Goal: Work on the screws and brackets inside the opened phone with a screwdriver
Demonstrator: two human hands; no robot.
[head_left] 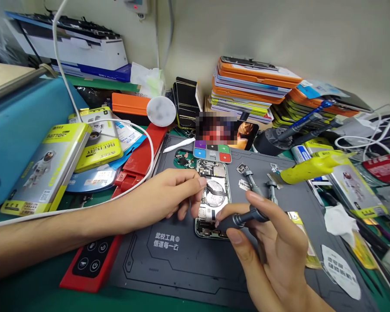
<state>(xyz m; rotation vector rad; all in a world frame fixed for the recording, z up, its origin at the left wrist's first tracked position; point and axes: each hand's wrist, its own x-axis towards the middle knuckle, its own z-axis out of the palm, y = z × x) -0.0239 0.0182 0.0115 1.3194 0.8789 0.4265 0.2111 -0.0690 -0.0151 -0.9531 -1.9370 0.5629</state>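
Note:
An opened phone (216, 193) lies on the dark grey mat (182, 273), its inner parts and a round coil showing. At its left edge is my left hand (178, 193), thumb and index finger pinched together over the phone; anything between the fingertips is too small to make out. My right hand (276, 247) is at the lower right of the phone, holding a grey screwdriver (243, 218) that lies across its fingers. One fingertip of that hand reaches the phone's lower part. Beyond the hand, more grey screwdrivers (252, 182) rest on the mat.
Left stand yellow battery boxes (48, 169) and a red device (84, 268) with a white cable across it. Behind are a lit phone screen (247, 132), a coloured-square pad (212, 152) and stacked boxes (247, 86). A yellow bottle (305, 169) lies right, near a tool holder (273, 141).

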